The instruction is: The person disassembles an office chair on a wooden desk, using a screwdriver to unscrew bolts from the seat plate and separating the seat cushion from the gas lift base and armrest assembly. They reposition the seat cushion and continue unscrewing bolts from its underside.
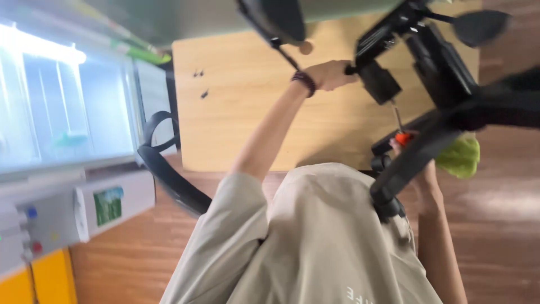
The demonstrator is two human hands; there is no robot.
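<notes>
The left hand (332,74) is clamping the black chair base (427,67) above the wooden surface (247,112); the right hand (422,174) is gripping an orange-handled screwdriver (400,132), which should be staying square to the fastener.

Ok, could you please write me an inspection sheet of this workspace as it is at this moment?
Surface: wooden table, mostly bare.
Job's things: black chair base lying on the table; screwdriver with an orange handle set against it.
Clutter: small dark bits on the table, too small to identify; green cloth at the table's edge.
Grippers: left hand closed on a part of the chair base; right hand on the screwdriver, partly hidden by a chair leg.
Cables: nothing seen.
Surroundings: wooden floor; lit glass-front cabinet on the left.
</notes>
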